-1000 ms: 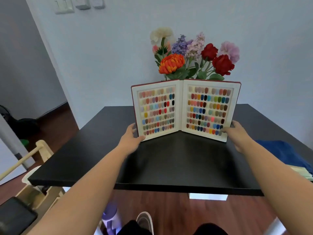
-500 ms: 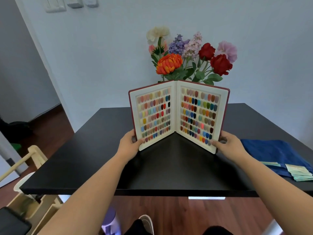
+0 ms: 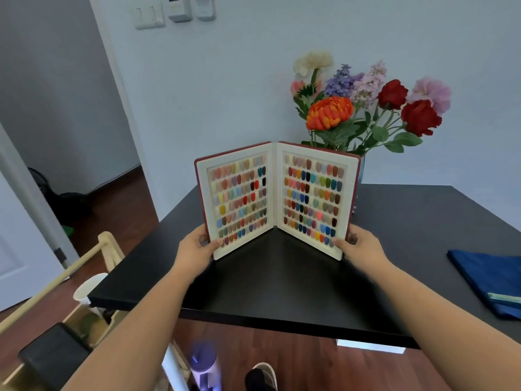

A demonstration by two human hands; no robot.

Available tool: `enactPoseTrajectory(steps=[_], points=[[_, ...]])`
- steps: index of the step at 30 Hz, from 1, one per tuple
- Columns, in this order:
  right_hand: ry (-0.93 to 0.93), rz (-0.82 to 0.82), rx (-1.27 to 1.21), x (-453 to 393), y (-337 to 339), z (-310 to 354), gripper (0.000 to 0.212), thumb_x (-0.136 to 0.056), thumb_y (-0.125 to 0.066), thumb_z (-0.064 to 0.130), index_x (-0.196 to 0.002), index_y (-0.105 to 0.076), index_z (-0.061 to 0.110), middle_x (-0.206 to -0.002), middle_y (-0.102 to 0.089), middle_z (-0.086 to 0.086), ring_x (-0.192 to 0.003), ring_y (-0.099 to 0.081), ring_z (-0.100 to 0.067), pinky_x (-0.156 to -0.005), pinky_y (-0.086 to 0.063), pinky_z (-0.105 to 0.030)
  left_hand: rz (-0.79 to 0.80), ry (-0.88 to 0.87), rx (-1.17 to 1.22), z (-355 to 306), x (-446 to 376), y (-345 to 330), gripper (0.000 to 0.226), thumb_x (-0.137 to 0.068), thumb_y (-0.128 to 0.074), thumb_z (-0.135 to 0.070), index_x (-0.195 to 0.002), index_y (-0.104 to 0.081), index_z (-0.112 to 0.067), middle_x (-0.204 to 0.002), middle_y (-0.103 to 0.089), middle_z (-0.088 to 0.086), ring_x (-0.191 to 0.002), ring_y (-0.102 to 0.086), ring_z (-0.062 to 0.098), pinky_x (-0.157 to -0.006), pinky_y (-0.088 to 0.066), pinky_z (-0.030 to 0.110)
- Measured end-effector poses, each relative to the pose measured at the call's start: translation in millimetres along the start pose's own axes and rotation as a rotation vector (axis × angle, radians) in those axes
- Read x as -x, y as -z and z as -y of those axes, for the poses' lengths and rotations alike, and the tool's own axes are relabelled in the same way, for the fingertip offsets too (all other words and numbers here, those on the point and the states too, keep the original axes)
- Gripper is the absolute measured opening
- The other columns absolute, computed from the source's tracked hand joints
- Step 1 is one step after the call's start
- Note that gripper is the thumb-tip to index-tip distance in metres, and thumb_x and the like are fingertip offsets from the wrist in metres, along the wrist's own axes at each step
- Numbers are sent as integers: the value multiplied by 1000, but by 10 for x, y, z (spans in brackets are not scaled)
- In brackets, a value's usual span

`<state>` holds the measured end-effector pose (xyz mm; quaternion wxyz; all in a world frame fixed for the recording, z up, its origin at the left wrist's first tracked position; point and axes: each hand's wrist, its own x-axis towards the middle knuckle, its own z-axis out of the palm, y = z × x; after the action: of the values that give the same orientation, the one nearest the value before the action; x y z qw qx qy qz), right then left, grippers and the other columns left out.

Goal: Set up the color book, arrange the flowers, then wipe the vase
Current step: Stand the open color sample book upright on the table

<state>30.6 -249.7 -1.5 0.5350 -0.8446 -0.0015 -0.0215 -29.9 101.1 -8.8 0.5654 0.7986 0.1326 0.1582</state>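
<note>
The book stands open and upright on the table, between both hands. The left hand clamps its lower left edge, the right hand its lower right edge. Behind it rise the flowers; their vase is mostly hidden, perhaps touching the cover. A cloth lies well right.

Both forearms are bare, no sleeves showing; a dark shoe with pale trim below.
</note>
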Motion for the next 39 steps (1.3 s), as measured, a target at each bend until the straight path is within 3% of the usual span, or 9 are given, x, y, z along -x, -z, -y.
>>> enactPoseTrajectory(steps=[5,13,20,29,33,39], points=[[54,1,40,-288,-430,139,42,-87,-67,29,-127,-57,25,-118,-65,1,-93,-56,-13,-89,-49,-39,-56,-2,0,152,-207,193,36,-89,-68,-18,-115,-58,-41,-117,-68,-9,-103,-65,11,-92,-53,44],[108,-57,105,-986,-978,201,38,-89,-64,33,-125,-56,24,-115,-66,0,-90,-55,-12,-86,-51,-35,-130,22,-46,232,-768,148,41,-91,-65,-20,-128,-55,-34,-121,-67,-6,-108,-64,15,-93,-52,49],[195,-97,113,-1660,-1341,151,32,-89,-62,36,-120,-56,26,-109,-66,2,-86,-55,-9,-73,-48,-26,-143,20,-46,301,-1457,43,36,-91,-66,-21,-120,-55,-41,-118,-68,-7,-106,-64,14,-93,-53,47],[163,-75,89,-2237,-1560,219,34,-89,-63,34,-121,-56,27,-115,-66,3,-95,-58,-12,-82,-51,-34,-184,38,-59,366,-2078,10,41,-91,-66,-22,-128,-55,-34,-120,-67,-5,-108,-64,16,-95,-52,46],[174,-70,47,-2311,-1623,217,33,-89,-64,30,-121,-57,27,-114,-66,4,-100,-59,-12,-80,-47,-28,-177,34,-55,362,-2218,-25,44,-91,-65,-21,-133,-53,-31,-125,-65,-2,-111,-62,19,-97,-50,48],[144,-66,50,-2510,-1699,280,36,-89,-64,28,-124,-55,26,-119,-65,1,-108,-60,-18,-89,-49,-35,-155,55,-54,363,-2454,-54,45,-91,-65,-21,-134,-51,-30,-126,-64,-1,-114,-61,21,-97,-50,51]])
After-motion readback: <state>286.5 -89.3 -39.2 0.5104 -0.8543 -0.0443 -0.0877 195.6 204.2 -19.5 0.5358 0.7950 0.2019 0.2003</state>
